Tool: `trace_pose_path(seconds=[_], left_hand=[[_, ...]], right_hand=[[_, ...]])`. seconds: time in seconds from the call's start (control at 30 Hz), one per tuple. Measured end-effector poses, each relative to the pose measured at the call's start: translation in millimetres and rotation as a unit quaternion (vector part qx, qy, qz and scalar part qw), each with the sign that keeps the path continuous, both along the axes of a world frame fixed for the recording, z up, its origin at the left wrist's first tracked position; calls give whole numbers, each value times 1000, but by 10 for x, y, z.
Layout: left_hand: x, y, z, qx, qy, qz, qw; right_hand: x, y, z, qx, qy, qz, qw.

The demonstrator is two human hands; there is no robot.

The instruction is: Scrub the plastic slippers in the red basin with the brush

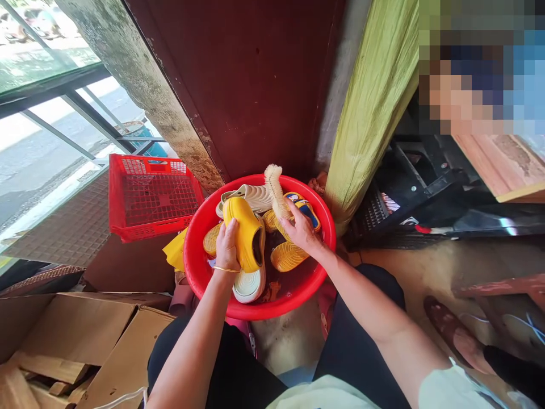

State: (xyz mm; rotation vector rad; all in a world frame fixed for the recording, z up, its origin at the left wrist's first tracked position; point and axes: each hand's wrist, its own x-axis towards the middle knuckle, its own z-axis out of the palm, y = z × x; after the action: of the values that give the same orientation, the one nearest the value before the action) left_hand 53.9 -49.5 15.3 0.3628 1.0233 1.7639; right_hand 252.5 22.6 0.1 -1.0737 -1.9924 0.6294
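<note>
My left hand (227, 250) is closed around a yellow clog (243, 227), held tilted above a red basin (196, 278). In my right hand (302, 230) is a brush (276, 193) with pale bristles, its head pointing up and away from me, apart from the clog. Several shoes lie in the basin, with dark water between them. Among them are a cream ridged clog (258, 197) at the back, a yellow sole (289, 257) on the right and a white sole (247, 286) at the near side. A blue and yellow sandal (313, 215) is partly behind my right hand.
A red plastic crate (149, 227) stands left of the basin, with an open cardboard box (85, 329) holding wood pieces nearer me. A dark red door panel (255, 85) and a yellow-green cloth (370, 102) bound the back. Another person's foot (451, 329) shows at right.
</note>
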Motion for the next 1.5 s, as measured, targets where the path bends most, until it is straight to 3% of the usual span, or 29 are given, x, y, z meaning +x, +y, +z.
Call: trace_pose_path(seconds=[0.1,0.3,0.4,0.57,0.7,0.8,0.9,1.03,1.1,1.17,1.23,1.3,1.4,1.5], left_hand=[[73,-5,54,67,97,60,991],[205,70,2,87,148,64,983],[268,129,-141,77,180,26,980],[391,194,-430,-1,169,-35,985],[506,211,-671,-11,168,-129,977],[576,210,-809,-12,243,-160,957],[537,208,-775,19,405,-111,907],[49,251,-425,52,569,-83,816],[-366,300,-261,-18,635,-33,772],[-771,347,-209,-140,693,-9,707],[-1063,372,-287,-265,730,-74,625],[-1200,371,-447,-323,740,-146,572],[-1209,340,-683,-361,746,-183,529],[-1160,310,-799,-389,744,-203,504]], right_hand=[[39,37,3,-2,-7,-9,1000],[29,13,-2,6,1,14,1000],[8,-8,30,12,36,19,999],[4,-42,88,-1,51,35,998],[10,-78,37,-36,-36,26,998],[13,-96,-47,-68,-120,17,990],[15,-93,-119,-69,-168,26,983],[15,-83,-146,-68,-184,23,980],[12,-97,-127,-74,-191,16,979],[6,-125,-95,-81,-203,18,976],[-4,-156,-58,-84,-217,29,972],[-20,-180,-20,-84,-229,39,969],[-45,-198,38,-81,-240,47,966],[-56,-207,89,-80,-245,57,964]])
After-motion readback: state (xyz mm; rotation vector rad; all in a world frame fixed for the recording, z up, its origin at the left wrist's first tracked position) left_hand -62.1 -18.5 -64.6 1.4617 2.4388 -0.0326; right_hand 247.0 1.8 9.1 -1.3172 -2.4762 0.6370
